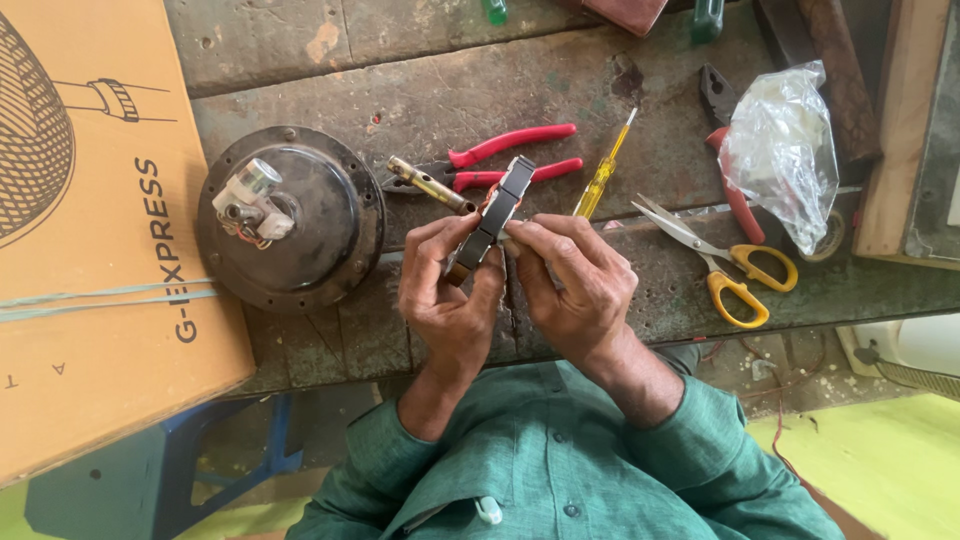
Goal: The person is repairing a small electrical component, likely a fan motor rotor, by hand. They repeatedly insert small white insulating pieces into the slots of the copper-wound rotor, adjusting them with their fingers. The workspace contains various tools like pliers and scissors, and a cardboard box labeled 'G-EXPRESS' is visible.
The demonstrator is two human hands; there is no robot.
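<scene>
Dark laminated motor core (492, 218) pinched by left hand (447, 290) and right hand (578, 280) fingers, work mid-way (round motor housing (290, 215) apart, pliers (490, 160) idle).

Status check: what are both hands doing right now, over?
Left hand and right hand both grip the dark flat part above the bench. Red pliers, yellow screwdriver lie behind. Nothing blocking.

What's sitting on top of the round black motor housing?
On the round black motor housing sits a small white-and-silver fitting with red wires beneath it. What the wires connect to is covered by the fitting.
</scene>
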